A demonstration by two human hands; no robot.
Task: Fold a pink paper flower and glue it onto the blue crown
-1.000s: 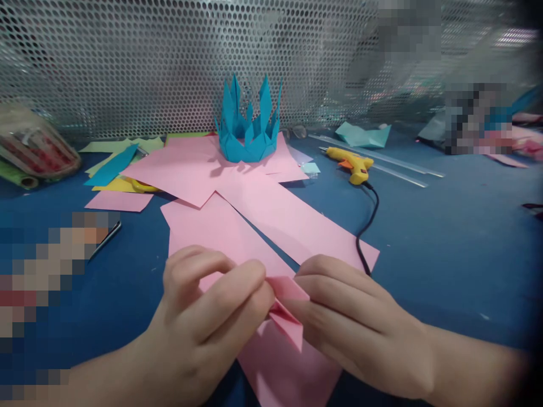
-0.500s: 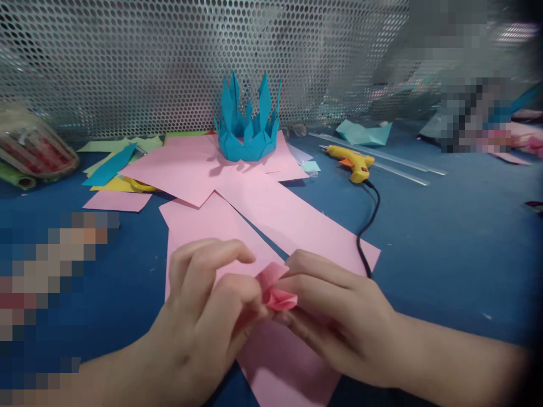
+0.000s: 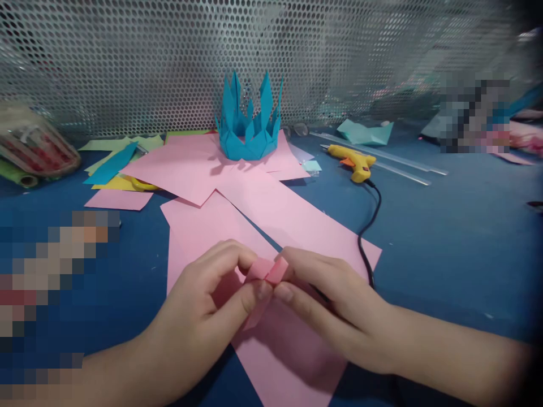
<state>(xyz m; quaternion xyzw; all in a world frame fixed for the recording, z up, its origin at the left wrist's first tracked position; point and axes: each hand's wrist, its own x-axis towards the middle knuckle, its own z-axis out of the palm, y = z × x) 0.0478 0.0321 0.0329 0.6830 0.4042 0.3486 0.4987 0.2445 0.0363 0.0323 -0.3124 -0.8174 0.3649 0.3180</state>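
Note:
A small folded piece of pink paper (image 3: 263,270) is pinched between my two hands, low in the middle of the head view. My left hand (image 3: 212,299) has its thumb in front of the paper and its fingers behind. From the other side my right hand (image 3: 339,308) grips it, thumb below and index finger above. Part of the folded paper hangs down below my left thumb. Under both hands lie large pink sheets (image 3: 292,220). Beyond them a blue folded-paper crown (image 3: 248,144) stands upright on more pink paper.
A yellow glue gun (image 3: 352,161) with a black cord (image 3: 373,217) lies at right, beside clear glue sticks (image 3: 407,161). Green, blue and yellow papers (image 3: 112,164) and a tilted jar (image 3: 36,141) are at left. A perforated metal panel (image 3: 169,62) closes off the back.
My left fingers have closed in on the pink paper, with the thumb now on its front. The folded piece has turned, and its lower part shows beneath my left thumb.

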